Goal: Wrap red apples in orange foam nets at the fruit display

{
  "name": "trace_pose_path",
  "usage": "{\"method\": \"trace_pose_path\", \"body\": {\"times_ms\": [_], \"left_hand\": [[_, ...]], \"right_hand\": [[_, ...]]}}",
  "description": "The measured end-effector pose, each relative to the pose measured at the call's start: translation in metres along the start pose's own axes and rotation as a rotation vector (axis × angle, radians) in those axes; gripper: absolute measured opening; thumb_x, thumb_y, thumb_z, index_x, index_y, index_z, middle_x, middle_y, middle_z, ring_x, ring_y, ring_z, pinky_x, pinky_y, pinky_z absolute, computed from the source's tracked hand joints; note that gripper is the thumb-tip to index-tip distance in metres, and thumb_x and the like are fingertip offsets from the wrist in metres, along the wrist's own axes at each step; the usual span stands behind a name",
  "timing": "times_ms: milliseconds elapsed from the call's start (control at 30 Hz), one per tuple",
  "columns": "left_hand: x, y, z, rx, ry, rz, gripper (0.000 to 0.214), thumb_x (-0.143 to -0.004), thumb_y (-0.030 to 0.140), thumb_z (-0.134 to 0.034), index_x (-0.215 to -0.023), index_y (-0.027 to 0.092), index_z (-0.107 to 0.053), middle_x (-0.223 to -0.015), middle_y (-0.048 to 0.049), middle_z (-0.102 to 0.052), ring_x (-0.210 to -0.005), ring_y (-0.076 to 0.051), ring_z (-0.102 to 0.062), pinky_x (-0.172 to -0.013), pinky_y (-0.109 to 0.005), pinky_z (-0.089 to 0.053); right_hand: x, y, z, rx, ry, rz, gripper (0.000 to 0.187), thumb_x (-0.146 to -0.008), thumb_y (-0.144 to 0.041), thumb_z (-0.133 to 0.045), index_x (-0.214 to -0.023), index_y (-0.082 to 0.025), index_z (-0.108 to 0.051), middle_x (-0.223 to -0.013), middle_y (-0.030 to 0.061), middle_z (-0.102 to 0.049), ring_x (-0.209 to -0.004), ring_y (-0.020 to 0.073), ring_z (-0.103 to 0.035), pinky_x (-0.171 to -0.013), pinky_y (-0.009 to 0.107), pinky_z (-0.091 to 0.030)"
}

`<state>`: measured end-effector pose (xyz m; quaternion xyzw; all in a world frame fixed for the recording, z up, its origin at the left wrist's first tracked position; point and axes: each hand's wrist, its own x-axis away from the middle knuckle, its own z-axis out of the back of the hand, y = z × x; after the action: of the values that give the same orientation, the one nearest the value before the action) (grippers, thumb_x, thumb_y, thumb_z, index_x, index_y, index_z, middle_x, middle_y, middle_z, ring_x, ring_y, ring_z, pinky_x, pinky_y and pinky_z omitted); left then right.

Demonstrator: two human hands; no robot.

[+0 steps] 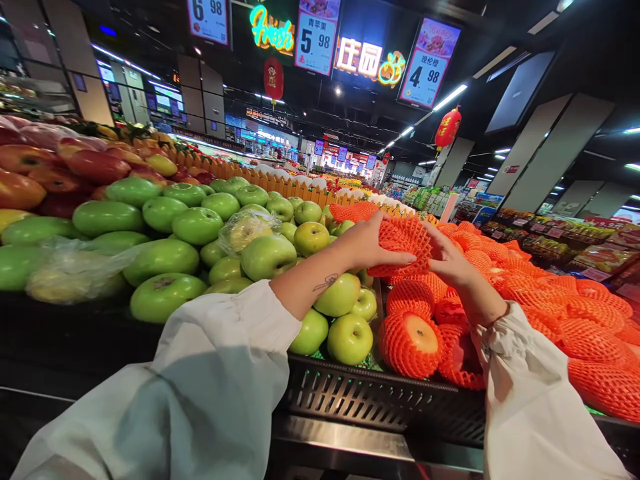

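Between my two hands is a netted orange [404, 245], wrapped in a red-orange foam sleeve that hides the fruit inside. My left hand [369, 243] grips it from the left, with the thumb stretched across its near side. At its right side my right hand [445, 257] curls around it, the fingers partly hidden behind the net. Just below lie more foam-netted fruits, and one orange [420, 333] shows its pale orange skin through the open end of its sleeve. Green apples [350, 339] are heaped under and left of my left forearm.
A black slatted crate [345, 393] forms the front edge of the display. Red apples [100, 167] are piled at the far left, and a plastic-wrapped apple [247, 228] sits among the green ones. Netted fruit [540, 287] spreads to the right. Price signs [430, 63] hang overhead.
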<state>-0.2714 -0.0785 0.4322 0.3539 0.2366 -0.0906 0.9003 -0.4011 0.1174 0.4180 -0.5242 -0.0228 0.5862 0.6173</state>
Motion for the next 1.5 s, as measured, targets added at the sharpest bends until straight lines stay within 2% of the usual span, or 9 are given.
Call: {"method": "trace_pose_path", "body": {"times_ms": [167,400,633,867,1000,1133,1233,1367,1500], "left_hand": [[-0.001,-0.003,-0.002,0.011,0.010,0.006,0.090,-0.059,0.068,-0.079,-0.126,0.016,-0.049,-0.121,-0.0164,-0.069,-0.104,-0.033,-0.067,-0.091,-0.049,-0.054],[-0.003,-0.002,-0.003,0.109,0.010,-0.023,0.079,-0.070,0.070,-0.072,-0.124,0.015,-0.056,-0.125,-0.0160,-0.070,-0.109,-0.030,-0.067,-0.097,-0.046,-0.052],[-0.011,-0.008,-0.007,0.317,0.100,-0.113,0.072,-0.086,0.069,-0.055,-0.133,0.016,-0.058,-0.144,-0.0149,-0.061,-0.134,-0.030,-0.055,-0.118,-0.044,-0.038],[-0.018,-0.012,-0.009,0.276,0.080,-0.156,0.050,-0.097,0.048,-0.030,-0.107,0.016,-0.066,-0.124,-0.0134,-0.069,-0.122,-0.027,-0.060,-0.112,-0.045,-0.043],[-0.014,-0.008,-0.006,0.207,0.041,-0.137,0.042,-0.089,0.042,-0.045,-0.113,0.013,-0.064,-0.120,-0.0143,-0.070,-0.114,-0.027,-0.062,-0.107,-0.046,-0.045],[-0.008,-0.003,-0.004,0.124,0.024,-0.091,0.072,-0.074,0.037,-0.069,-0.138,0.009,-0.052,-0.124,-0.0157,-0.068,-0.108,-0.027,-0.064,-0.101,-0.043,-0.049],[-0.006,-0.002,-0.004,0.124,0.036,-0.082,0.071,-0.070,0.033,-0.073,-0.135,0.010,-0.055,-0.121,-0.0145,-0.070,-0.103,-0.025,-0.065,-0.095,-0.042,-0.051],[-0.005,-0.002,-0.005,0.097,0.067,-0.158,0.070,-0.067,0.034,-0.075,-0.130,0.009,-0.059,-0.120,-0.0156,-0.071,-0.100,-0.027,-0.066,-0.092,-0.044,-0.053],[-0.007,-0.002,-0.003,0.095,0.164,-0.184,0.074,-0.065,0.030,-0.077,-0.134,0.011,-0.057,-0.125,-0.0151,-0.070,-0.104,-0.027,-0.066,-0.093,-0.044,-0.054]], "right_hand": [[-0.003,-0.003,-0.006,0.121,0.013,0.055,0.100,-0.050,-0.050,-0.098,-0.140,-0.031,-0.058,-0.148,0.0087,-0.058,-0.143,0.0352,-0.049,-0.123,0.055,-0.040],[-0.007,-0.009,-0.012,0.205,0.146,0.191,0.089,-0.045,-0.047,-0.101,-0.124,-0.025,-0.067,-0.124,0.0111,-0.072,-0.131,0.0373,-0.060,-0.115,0.055,-0.049],[-0.010,0.001,-0.006,0.281,0.379,0.245,0.094,-0.041,-0.060,-0.097,-0.120,-0.026,-0.061,-0.126,0.0105,-0.069,-0.124,0.0357,-0.064,-0.112,0.052,-0.051],[-0.009,0.002,-0.004,0.314,0.358,0.258,0.086,-0.042,-0.056,-0.098,-0.112,-0.026,-0.059,-0.119,0.0093,-0.071,-0.118,0.0339,-0.066,-0.106,0.049,-0.054],[-0.008,-0.001,-0.005,0.300,0.331,0.244,0.086,-0.040,-0.056,-0.099,-0.110,-0.027,-0.058,-0.122,0.0095,-0.070,-0.124,0.0341,-0.063,-0.109,0.049,-0.052],[-0.008,0.005,-0.004,0.209,0.310,0.181,0.090,-0.038,-0.054,-0.100,-0.115,-0.026,-0.062,-0.129,0.0105,-0.068,-0.131,0.0351,-0.059,-0.115,0.051,-0.048],[-0.008,0.012,-0.002,0.106,0.319,0.096,0.088,-0.042,-0.055,-0.098,-0.119,-0.028,-0.065,-0.130,0.0094,-0.068,-0.132,0.0347,-0.059,-0.114,0.053,-0.049],[-0.009,0.015,0.001,0.024,0.367,0.063,0.066,-0.052,-0.050,-0.093,-0.109,-0.030,-0.069,-0.125,0.0061,-0.071,-0.127,0.0336,-0.062,-0.111,0.055,-0.051],[-0.008,0.005,0.006,-0.079,0.467,0.019,0.037,-0.070,-0.055,-0.074,-0.097,-0.030,-0.069,-0.119,0.0036,-0.072,-0.123,0.0334,-0.063,-0.111,0.058,-0.049]]}}
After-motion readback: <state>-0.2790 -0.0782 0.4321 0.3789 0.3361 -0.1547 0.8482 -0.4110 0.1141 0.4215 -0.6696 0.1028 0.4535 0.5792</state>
